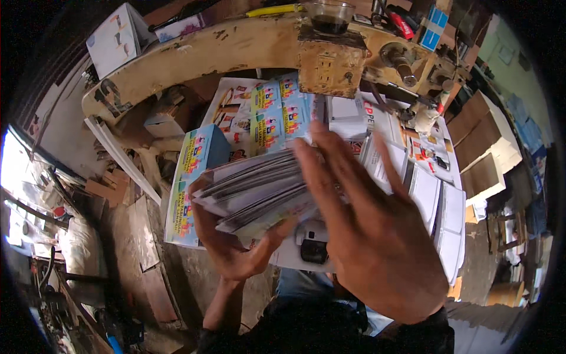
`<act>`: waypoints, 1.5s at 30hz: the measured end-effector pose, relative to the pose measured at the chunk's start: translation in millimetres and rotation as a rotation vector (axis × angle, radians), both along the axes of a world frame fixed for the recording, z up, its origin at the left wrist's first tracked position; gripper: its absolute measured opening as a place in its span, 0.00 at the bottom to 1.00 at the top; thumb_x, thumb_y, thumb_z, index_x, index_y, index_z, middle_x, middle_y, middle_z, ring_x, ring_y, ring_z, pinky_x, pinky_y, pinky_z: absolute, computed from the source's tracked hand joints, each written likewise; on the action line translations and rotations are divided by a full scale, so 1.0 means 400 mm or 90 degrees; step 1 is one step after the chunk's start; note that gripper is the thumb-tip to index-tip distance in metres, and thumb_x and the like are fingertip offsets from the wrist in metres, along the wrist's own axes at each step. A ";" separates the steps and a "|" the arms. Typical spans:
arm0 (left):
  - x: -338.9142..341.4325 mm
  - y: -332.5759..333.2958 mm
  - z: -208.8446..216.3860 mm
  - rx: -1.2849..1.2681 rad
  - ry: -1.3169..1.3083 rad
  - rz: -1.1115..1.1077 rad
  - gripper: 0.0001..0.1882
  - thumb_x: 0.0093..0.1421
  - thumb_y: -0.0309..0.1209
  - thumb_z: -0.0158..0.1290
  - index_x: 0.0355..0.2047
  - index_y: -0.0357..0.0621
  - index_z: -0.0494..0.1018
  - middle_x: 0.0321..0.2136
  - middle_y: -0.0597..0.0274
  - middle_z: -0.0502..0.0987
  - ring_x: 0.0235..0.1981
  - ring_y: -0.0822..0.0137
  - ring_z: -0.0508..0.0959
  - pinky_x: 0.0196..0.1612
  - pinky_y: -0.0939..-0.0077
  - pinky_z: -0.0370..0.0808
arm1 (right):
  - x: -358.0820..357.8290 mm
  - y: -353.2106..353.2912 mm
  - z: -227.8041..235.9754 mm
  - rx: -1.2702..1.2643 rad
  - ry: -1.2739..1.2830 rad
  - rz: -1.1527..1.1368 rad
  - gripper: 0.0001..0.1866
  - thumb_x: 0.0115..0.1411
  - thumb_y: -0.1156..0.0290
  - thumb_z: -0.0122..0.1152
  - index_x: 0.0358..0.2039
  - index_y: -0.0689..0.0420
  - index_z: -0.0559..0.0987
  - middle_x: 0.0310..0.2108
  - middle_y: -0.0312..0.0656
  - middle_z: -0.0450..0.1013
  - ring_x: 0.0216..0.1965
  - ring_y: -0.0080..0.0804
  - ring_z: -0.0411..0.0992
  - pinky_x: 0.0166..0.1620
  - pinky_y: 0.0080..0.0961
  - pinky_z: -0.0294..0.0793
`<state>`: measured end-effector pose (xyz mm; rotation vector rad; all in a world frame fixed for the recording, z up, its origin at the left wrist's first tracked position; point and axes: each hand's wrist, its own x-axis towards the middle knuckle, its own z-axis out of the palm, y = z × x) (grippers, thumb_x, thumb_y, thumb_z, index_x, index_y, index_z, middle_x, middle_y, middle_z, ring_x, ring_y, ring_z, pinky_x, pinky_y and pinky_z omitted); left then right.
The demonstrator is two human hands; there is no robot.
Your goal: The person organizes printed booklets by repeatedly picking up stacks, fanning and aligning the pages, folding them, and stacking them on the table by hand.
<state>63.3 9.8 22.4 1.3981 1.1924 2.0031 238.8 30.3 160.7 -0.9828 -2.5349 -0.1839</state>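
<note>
My left hand (239, 251) is wrapped round a thick stack of thin paper booklets (259, 183), thumb along the near side and fingers at the left end. The sheaf is split by a gap into an upper and a lower bunch. Across its right end my right hand (383, 248) reaches with fingers stretched out and apart, slightly blurred; it covers that end, so I cannot tell how firmly it touches. Below the stack lies a small black and white device (312, 245). Blue and yellow printed covers (277, 115) are spread beyond the stack, and more are piled on the left (191, 183).
A worn, cream-coloured machine arm (236, 50) spans above the table, with a boxy head (330, 62) hanging from it. A glass of dark liquid (327, 17) stands on top. White paper piles (433, 194) line the table's right side. Cardboard boxes (486, 138) are further right.
</note>
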 end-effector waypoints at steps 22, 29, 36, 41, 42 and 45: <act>-0.008 -0.018 -0.113 -0.077 0.054 0.013 0.47 0.51 0.23 0.62 0.65 0.33 0.45 0.53 0.47 0.67 0.50 0.61 0.74 0.53 0.65 0.72 | -0.045 0.051 -0.053 0.022 0.078 0.151 0.47 0.45 0.86 0.62 0.68 0.61 0.57 0.69 0.58 0.50 0.67 0.59 0.56 0.66 0.48 0.61; -0.017 -0.012 -0.191 -0.104 -0.051 0.011 0.32 0.59 0.26 0.57 0.60 0.31 0.55 0.51 0.51 0.69 0.51 0.63 0.72 0.53 0.67 0.69 | -0.040 0.033 -0.040 -0.037 0.099 0.157 0.42 0.47 0.86 0.57 0.66 0.62 0.62 0.66 0.54 0.58 0.67 0.49 0.58 0.68 0.44 0.59; 0.036 0.020 -0.158 0.070 -0.151 0.128 0.32 0.59 0.25 0.54 0.63 0.39 0.57 0.54 0.55 0.68 0.51 0.61 0.70 0.56 0.64 0.67 | 0.058 0.093 -0.094 -0.103 0.428 0.091 0.43 0.49 0.84 0.59 0.67 0.66 0.58 0.66 0.56 0.60 0.69 0.44 0.55 0.69 0.36 0.52; 0.015 -0.009 -0.099 -0.198 -0.138 0.025 0.36 0.59 0.25 0.52 0.67 0.41 0.53 0.60 0.52 0.64 0.58 0.58 0.67 0.60 0.61 0.64 | 0.073 0.118 -0.234 -0.351 0.544 0.078 0.42 0.52 0.77 0.61 0.67 0.65 0.57 0.61 0.62 0.64 0.65 0.51 0.61 0.66 0.35 0.57; 0.022 0.000 -0.108 -0.103 -0.165 0.023 0.31 0.59 0.27 0.54 0.62 0.38 0.57 0.52 0.55 0.67 0.47 0.65 0.69 0.47 0.71 0.66 | 0.071 0.110 -0.237 -0.393 0.551 0.073 0.41 0.52 0.80 0.61 0.67 0.65 0.57 0.63 0.59 0.62 0.66 0.47 0.59 0.67 0.34 0.56; 0.020 0.013 -0.130 0.005 -0.168 0.035 0.28 0.59 0.30 0.57 0.57 0.35 0.61 0.45 0.57 0.71 0.39 0.71 0.71 0.41 0.77 0.69 | 0.071 0.096 -0.238 -0.477 0.569 0.073 0.41 0.53 0.86 0.59 0.68 0.67 0.56 0.68 0.54 0.57 0.70 0.38 0.52 0.70 0.33 0.49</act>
